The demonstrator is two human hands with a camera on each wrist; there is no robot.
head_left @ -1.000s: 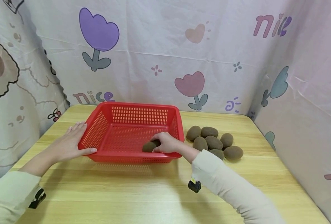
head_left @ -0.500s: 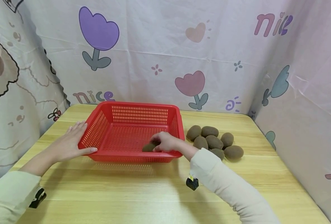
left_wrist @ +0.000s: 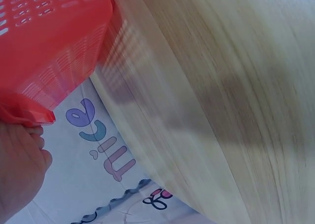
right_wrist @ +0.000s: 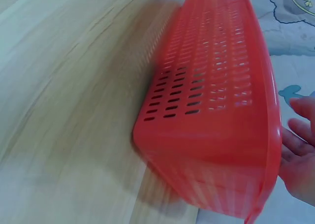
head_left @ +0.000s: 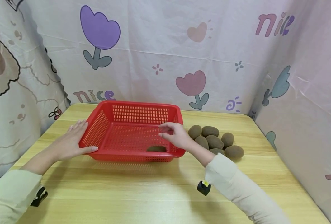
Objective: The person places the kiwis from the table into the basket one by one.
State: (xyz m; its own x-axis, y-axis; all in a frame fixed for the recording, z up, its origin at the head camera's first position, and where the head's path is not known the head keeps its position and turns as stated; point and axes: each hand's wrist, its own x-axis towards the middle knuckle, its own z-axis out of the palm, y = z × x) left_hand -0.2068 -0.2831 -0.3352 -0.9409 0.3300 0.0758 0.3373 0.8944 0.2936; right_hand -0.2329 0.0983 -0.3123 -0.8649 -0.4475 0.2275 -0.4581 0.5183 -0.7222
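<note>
Since the earlier frame the right hand point(head_left: 176, 134) has let go of the brown oval kiwi fruit point(head_left: 156, 149) and lifted away; its grip is now apart, fingers loosely spread and empty above the right part of the red perforated plastic basket point(head_left: 137, 118). Nearest the person, the pale wooden tabletop point(head_left: 143, 193) lies bare in front of both cream sleeves. Next comes the basket's front wall, and just behind it the kiwi fruit rests alone on the basket floor, near the front right corner. To the left, the left hand point(head_left: 70, 143) lies flat, fingers straight, against the basket's left rim, with the thumb along the front corner. Right of the basket, a cluster of brown kiwi fruits point(head_left: 214, 141) sits on the tabletop, touching one another. Farthest back hangs the white flower-printed cloth backdrop point(head_left: 165, 53).
</note>
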